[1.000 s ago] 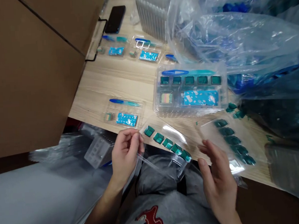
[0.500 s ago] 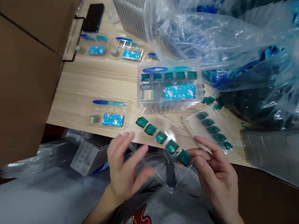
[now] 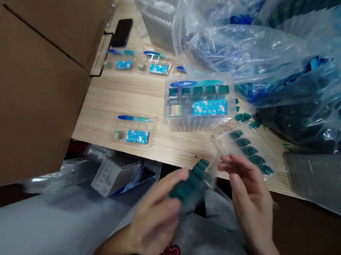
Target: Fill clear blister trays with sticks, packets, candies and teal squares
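Note:
My left hand (image 3: pixel 157 216) is blurred by motion and grips a clear plastic tray with a row of teal squares (image 3: pixel 192 180), held over my lap near the table's front edge. My right hand (image 3: pixel 246 188) holds the tray's right end, thumb and fingers pinched on the clear plastic. Just beyond my right hand, a second clear tray with teal squares (image 3: pixel 251 151) lies on the wooden table (image 3: pixel 128 95). A stack of filled clear trays (image 3: pixel 199 102) with a blue pen, teal squares and a blue card stands behind it.
A small filled pack (image 3: pixel 134 131) lies at the left, with more packs (image 3: pixel 155 65) and a black phone (image 3: pixel 122 32) farther back. Big clear bags of blue and teal parts (image 3: pixel 270 56) fill the right. A cardboard box (image 3: pixel 31 82) stands at left. A bundle of empty trays (image 3: pixel 115 171) sits below the table edge.
The tray of teal squares has turned from lying flat and spread out to edge-on between my hands. My left hand moved right and closed on it. The camera shifted slightly.

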{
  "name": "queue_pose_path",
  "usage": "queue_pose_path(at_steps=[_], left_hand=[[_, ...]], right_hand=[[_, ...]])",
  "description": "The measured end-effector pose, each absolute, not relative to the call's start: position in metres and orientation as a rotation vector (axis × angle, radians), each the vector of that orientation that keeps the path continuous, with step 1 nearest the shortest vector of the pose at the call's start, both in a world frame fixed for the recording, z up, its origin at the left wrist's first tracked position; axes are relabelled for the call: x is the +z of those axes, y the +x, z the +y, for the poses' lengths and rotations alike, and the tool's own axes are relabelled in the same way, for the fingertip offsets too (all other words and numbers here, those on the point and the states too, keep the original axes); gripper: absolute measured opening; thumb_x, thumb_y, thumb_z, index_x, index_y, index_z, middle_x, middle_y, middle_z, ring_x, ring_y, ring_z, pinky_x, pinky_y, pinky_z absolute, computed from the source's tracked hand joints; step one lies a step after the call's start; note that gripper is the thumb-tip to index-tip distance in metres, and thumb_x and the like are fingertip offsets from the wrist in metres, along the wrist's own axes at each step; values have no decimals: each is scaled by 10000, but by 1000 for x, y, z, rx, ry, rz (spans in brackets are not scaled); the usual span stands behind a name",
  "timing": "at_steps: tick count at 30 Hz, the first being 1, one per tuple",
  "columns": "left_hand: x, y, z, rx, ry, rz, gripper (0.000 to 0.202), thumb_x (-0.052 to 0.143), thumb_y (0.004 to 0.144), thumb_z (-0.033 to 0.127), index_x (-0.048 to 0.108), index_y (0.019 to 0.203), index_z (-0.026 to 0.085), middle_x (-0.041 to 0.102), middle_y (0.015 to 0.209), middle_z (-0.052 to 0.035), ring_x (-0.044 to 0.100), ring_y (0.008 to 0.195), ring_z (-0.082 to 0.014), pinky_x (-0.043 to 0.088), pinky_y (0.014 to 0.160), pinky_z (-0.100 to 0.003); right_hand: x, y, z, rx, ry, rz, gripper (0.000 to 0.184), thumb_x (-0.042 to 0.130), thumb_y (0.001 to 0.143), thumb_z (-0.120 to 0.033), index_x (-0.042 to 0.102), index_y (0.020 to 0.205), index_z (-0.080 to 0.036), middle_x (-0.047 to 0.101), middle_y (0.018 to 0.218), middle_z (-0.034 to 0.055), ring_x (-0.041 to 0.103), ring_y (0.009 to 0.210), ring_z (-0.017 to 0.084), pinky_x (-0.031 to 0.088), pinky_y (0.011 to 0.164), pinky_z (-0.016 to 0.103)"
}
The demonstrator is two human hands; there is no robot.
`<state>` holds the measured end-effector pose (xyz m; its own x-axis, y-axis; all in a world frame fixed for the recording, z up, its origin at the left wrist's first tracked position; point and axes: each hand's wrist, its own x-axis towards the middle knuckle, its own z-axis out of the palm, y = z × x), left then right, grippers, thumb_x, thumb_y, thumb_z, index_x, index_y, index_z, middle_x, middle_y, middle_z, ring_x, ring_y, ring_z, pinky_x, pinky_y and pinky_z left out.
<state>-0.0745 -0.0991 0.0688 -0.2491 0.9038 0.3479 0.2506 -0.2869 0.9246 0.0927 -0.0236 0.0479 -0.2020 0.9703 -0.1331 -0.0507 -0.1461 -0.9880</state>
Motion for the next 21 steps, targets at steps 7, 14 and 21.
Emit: queue_pose_path(at_steps=[7,14,21], left_hand=[[71,-86,-80,1856,551,1235,255,543,913,337,648,1144,361,656,1244,21,652,1089,-193,586,873,-348],[48,-128,-90,1757,415,1536,142,731,768,301,725,894,234,741,884,-12,711,750,-143,601,690,-262],[21,-177,-117,1609,408,1905,306,688,785,373,673,1036,198,598,605,49,566,521,-80,492,548,-206]], right_hand=[[45,77,-13,1824,-1103,-1154,255,643,867,-354,649,1121,-327,730,989,-5,705,757,116,579,753,241],[39,58,0,1829,-1168,-1149,192,720,795,-356,677,953,-257,734,883,-2,698,671,125,592,633,214],[19,9,3,1986,-1057,-1375,287,687,808,-384,601,1027,-219,725,938,46,714,707,164,607,689,299]])
